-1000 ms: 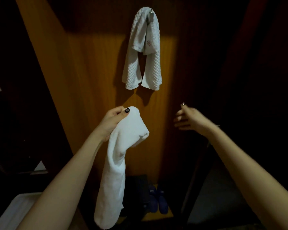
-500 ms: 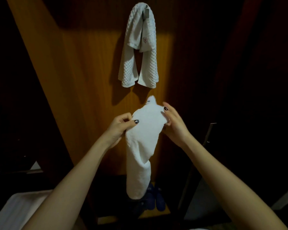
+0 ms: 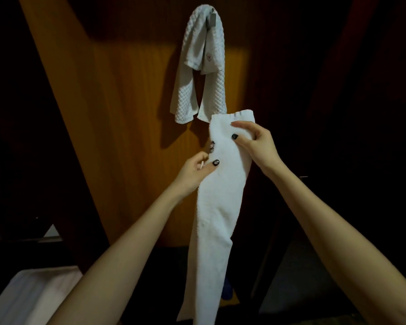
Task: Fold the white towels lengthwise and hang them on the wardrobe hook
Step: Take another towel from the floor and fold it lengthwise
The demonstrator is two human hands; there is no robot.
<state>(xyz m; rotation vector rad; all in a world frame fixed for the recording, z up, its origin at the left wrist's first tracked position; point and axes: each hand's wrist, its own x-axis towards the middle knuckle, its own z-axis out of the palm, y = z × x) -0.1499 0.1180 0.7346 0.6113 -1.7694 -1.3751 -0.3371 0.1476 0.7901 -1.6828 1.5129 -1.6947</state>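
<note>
The left hand (image 3: 197, 171) pinches the plain towel's (image 3: 218, 207) left edge and the right hand (image 3: 256, 144) grips it near the top. The towel's lower end runs out of frame. Above, a waffle towel (image 3: 197, 73) hangs over the hook (image 3: 212, 18), mostly covering it. The surroundings are too dark to make out.

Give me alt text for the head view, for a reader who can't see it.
Two hands hold a plain white towel up before a wooden wardrobe panel, the left hand pinching its left edge, the right hand gripping near its top, the rest hanging down. Above, a textured white towel hangs on the hook.
</note>
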